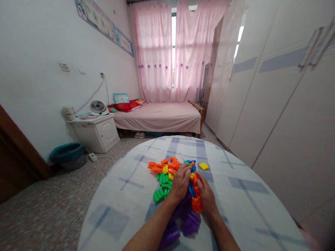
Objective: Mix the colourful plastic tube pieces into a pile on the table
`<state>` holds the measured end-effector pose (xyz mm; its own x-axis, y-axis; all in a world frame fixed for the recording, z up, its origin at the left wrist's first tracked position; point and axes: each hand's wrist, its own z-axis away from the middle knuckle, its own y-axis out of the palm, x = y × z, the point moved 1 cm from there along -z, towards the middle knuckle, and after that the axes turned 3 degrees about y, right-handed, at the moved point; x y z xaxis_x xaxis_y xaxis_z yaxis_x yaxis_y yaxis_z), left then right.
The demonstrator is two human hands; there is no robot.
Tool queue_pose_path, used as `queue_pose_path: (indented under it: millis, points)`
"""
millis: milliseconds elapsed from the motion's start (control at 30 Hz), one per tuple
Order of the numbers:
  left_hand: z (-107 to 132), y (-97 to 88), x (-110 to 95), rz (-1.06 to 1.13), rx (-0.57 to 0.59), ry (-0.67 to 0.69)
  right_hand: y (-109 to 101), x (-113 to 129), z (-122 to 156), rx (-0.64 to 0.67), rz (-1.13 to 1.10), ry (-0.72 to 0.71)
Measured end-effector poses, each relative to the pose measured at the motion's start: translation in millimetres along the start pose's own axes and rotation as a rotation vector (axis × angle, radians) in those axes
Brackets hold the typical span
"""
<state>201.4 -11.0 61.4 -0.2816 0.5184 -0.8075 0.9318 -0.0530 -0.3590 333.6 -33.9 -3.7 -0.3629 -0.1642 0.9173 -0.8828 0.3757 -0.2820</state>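
Observation:
A pile of plastic building blocks lies on the table, in orange, green, yellow, blue and purple. My left hand (181, 182) rests over its middle, fingers stretched forward, with an orange block (192, 164) right at the fingertips; whether it is gripped cannot be told. Along the pile's right side, my right hand (207, 196) lies with fingers extended against several orange blocks (196, 204). Green blocks (160, 194) sit left of my left hand. Purple blocks (191, 223) are between my forearms, partly hidden. A yellow block (203, 166) stands apart at the far right.
The round table (115, 195) has a white and blue checked cloth. Beyond it stand a bed (162, 116) with a pink sheet and a white cabinet (104, 134) carrying a fan (98, 107). A bin (67, 157) is at left, a wardrobe (274, 104) at right.

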Motion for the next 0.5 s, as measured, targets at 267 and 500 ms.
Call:
queue_pose_path:
  millis: [267,500]
  points:
    - [104.1,-79.0,7.5,-0.391,0.201,0.269,-0.6,0.8,0.9,-0.044,-0.091,0.07]
    - [181.6,-101.4,55.7,-0.73,0.209,0.313,1.1,2.8,2.7,-0.052,-0.045,0.061]
